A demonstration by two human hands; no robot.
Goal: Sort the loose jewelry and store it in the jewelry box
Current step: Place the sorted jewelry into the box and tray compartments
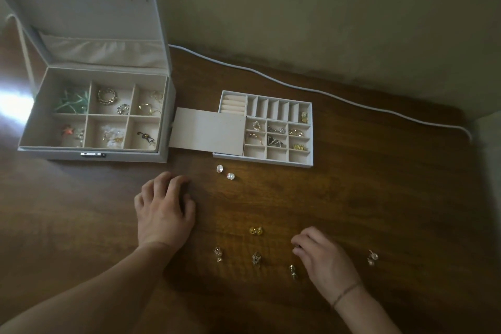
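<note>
An open white jewelry box [165, 116] stands at the left, its compartments holding rings and earrings. A separate divided tray [309, 163] lies to its right with a beige cover [208, 130] over its left part. Loose pieces lie on the wooden table: two clear beads [225, 172], a gold piece [256, 230], and small earrings [218, 254], [256, 259], [292, 272], [372, 257]. My left hand [165, 209] rests palm-down on the table, fingers curled. My right hand [322, 255] pinches a small dark item at its fingertips.
A white cable [325, 92] runs along the back of the table to its right edge. A beige wall stands behind. Glare brightens the left side near the box.
</note>
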